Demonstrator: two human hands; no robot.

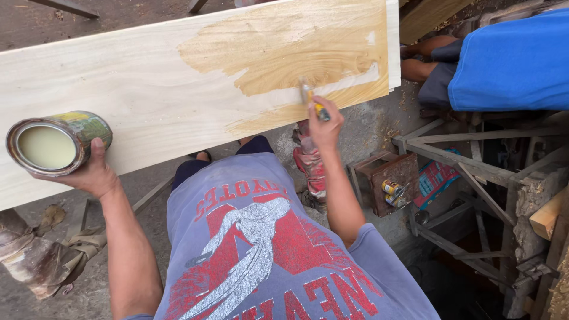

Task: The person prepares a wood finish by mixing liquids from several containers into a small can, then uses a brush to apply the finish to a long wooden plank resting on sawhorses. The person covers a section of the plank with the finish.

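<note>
Left hand [89, 175]: fingers were wrapped round an open tin [56, 143] of pale liquid, held beside the plank [136, 95].
Right hand [326, 124]: a brush [309, 98] was gripped, pressed against the plank's wet, darkened patch [290, 50].

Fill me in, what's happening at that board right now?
A person is coating a long pale wooden board. The right hand holds a brush against the board's near edge, at the border of the darker, wet-looking patch covering its right end. The left hand holds an open can of creamy liquid, tilted. Most of the board is bare. Another person in blue is at upper right.
</note>
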